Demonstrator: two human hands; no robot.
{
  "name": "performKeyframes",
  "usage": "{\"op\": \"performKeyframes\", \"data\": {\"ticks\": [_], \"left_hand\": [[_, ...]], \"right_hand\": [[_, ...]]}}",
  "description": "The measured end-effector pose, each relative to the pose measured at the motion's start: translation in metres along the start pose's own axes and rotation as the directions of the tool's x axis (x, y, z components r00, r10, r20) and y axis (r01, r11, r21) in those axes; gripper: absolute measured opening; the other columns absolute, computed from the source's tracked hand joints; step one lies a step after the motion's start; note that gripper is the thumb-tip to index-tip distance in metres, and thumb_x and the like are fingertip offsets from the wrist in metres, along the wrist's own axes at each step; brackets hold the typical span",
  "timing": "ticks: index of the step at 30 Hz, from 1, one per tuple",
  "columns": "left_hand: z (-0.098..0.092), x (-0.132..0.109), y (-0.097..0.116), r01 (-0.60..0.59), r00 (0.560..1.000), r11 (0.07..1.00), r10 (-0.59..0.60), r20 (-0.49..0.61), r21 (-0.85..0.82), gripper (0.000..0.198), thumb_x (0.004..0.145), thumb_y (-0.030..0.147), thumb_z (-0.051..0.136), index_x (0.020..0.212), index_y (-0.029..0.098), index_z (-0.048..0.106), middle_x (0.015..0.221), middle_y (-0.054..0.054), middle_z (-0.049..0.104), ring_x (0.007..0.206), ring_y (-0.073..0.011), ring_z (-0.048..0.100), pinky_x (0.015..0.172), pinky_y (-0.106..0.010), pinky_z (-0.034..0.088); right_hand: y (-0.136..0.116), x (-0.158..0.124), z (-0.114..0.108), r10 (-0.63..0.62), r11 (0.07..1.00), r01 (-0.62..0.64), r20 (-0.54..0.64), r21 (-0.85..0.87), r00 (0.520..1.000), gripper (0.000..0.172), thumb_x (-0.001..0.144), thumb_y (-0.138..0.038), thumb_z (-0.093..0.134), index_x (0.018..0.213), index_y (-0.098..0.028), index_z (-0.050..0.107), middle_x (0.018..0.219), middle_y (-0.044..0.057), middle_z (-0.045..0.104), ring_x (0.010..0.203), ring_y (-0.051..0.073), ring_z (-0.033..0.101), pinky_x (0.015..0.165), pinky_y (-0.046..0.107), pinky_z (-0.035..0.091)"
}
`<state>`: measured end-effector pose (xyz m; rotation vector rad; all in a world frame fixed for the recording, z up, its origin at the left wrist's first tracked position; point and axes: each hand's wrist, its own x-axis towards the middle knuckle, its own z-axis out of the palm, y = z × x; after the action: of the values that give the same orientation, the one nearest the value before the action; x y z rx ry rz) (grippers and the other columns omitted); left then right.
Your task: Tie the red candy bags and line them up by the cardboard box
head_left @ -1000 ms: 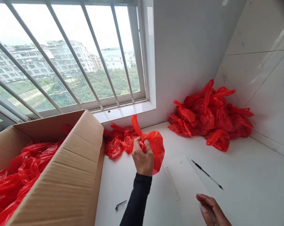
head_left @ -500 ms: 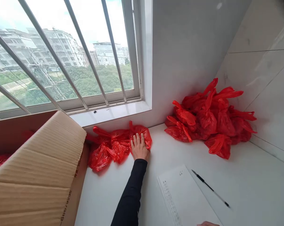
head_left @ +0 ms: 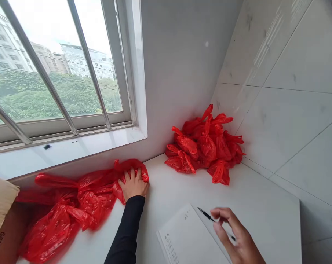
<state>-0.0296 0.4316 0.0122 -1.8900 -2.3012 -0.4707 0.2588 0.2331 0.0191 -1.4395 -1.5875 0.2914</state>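
Observation:
My left hand (head_left: pixel 134 185), its fingers spread, presses down on a red plastic bag (head_left: pixel 130 164) beneath the window. More bulging red plastic bags (head_left: pixel 54 223) lie left of it, partly blurred. At the lower right, my right hand (head_left: pixel 236 236) hovers over a black pen (head_left: pixel 205 213), thumb and index finger apart. Part of the pen is hidden behind these fingers, and it does not look gripped. Beside the pen lies a white paper pad (head_left: pixel 192 234) with handwritten rows along its left side.
A heap of tied red bags (head_left: pixel 207 146) stands in the corner against the tiled wall (head_left: pixel 300 124). A cardboard box (head_left: pixel 0 205) is at the left edge. Above the white tabletop (head_left: pixel 265 209) runs a windowsill (head_left: pixel 99 148) under a barred window.
The view has swung right. My right hand has come in from the bottom edge to the pen. My left hand stays on the same bag.

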Motion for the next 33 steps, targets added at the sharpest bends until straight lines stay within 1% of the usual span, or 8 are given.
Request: {"op": "performKeyframes", "data": {"ticks": [5,8,15,18,22,26,30,33], "left_hand": [[-0.020,-0.005,0.011,0.015,1.000,0.994,-0.018,-0.025,-0.113,0.059,0.089,0.037,0.068,0.143,0.019,0.050,0.158,-0.015,0.039,0.149,-0.0385,0.028,0.119,-0.069,0.016],[-0.042,-0.037,0.022,-0.001,0.997,0.977,-0.015,-0.072,-0.214,0.068,0.090,0.035,0.063,0.152,0.017,0.039,0.165,-0.021,0.024,0.153,-0.0417,0.016,0.119,-0.070,0.008],[-0.091,-0.198,0.010,-0.032,0.998,0.907,0.005,-0.065,-0.421,0.051,0.096,0.030,0.047,0.148,0.026,0.045,0.155,-0.013,0.046,0.147,-0.0281,0.038,0.119,-0.057,0.032],[-0.109,-0.265,-0.008,0.061,0.994,0.863,-0.096,-0.045,-0.501,0.041,0.099,0.035,0.045,0.139,0.029,0.052,0.145,-0.011,0.057,0.136,-0.0265,0.053,0.103,-0.050,0.053],[-0.135,-0.322,-0.022,0.198,0.971,0.792,-0.238,0.007,-0.578,0.034,0.100,0.042,0.045,0.129,0.031,0.059,0.135,-0.010,0.065,0.127,-0.0300,0.060,0.084,-0.046,0.062],[-0.170,-0.340,-0.012,0.274,0.950,0.673,-0.298,0.087,-0.687,0.036,0.097,0.049,0.051,0.129,0.036,0.060,0.137,-0.006,0.063,0.131,-0.0299,0.057,0.100,-0.052,0.054],[-0.201,-0.342,0.017,0.168,0.969,0.620,-0.245,0.015,-0.766,0.041,0.097,0.045,0.053,0.138,0.037,0.053,0.147,-0.005,0.053,0.137,-0.0274,0.049,0.115,-0.052,0.039],[-0.207,-0.349,0.032,0.177,0.984,0.611,-0.093,0.151,-0.772,0.042,0.094,0.042,0.060,0.135,0.033,0.057,0.140,-0.007,0.058,0.131,-0.0266,0.052,0.108,-0.045,0.045]], "right_hand": [[-0.015,0.169,0.015,-0.128,0.986,0.121,-0.061,-0.111,0.990,0.036,0.099,-0.044,0.054,0.125,-0.019,0.057,0.120,0.013,0.062,0.098,0.023,0.064,0.087,0.041,0.058],[-0.014,0.239,0.039,-0.143,0.976,0.131,-0.058,-0.174,0.988,0.044,0.092,-0.039,0.068,0.130,-0.017,0.058,0.130,0.013,0.059,0.117,0.028,0.059,0.102,0.050,0.049],[-0.022,0.276,0.027,-0.111,0.988,0.108,-0.023,-0.110,0.994,0.027,0.100,-0.033,0.061,0.120,-0.017,0.064,0.123,0.009,0.065,0.106,0.022,0.066,0.091,0.044,0.056],[-0.034,0.265,-0.002,-0.142,0.989,0.140,-0.034,-0.053,0.989,0.026,0.103,-0.033,0.053,0.113,-0.015,0.068,0.122,0.008,0.066,0.109,0.022,0.066,0.094,0.042,0.054],[-0.066,0.208,-0.044,-0.217,0.976,0.214,0.067,0.051,0.974,0.023,0.097,-0.035,0.059,0.109,-0.019,0.070,0.108,0.007,0.073,0.108,0.025,0.067,0.098,0.043,0.049],[-0.095,0.116,-0.068,-0.287,0.948,0.226,0.294,0.224,0.912,0.022,0.097,-0.041,0.060,0.107,-0.024,0.069,0.105,0.002,0.074,0.097,0.021,0.070,0.085,0.034,0.056],[-0.105,0.024,-0.069,-0.279,0.885,0.000,0.531,0.466,0.800,0.021,0.100,-0.037,0.056,0.105,-0.021,0.069,0.099,0.003,0.073,0.093,0.020,0.068,0.084,0.033,0.054],[-0.104,-0.030,-0.065,-0.259,0.840,-0.160,0.643,0.518,0.721,0.023,0.101,-0.038,0.053,0.101,-0.021,0.070,0.095,0.003,0.073,0.087,0.018,0.067,0.079,0.030,0.054]]}}
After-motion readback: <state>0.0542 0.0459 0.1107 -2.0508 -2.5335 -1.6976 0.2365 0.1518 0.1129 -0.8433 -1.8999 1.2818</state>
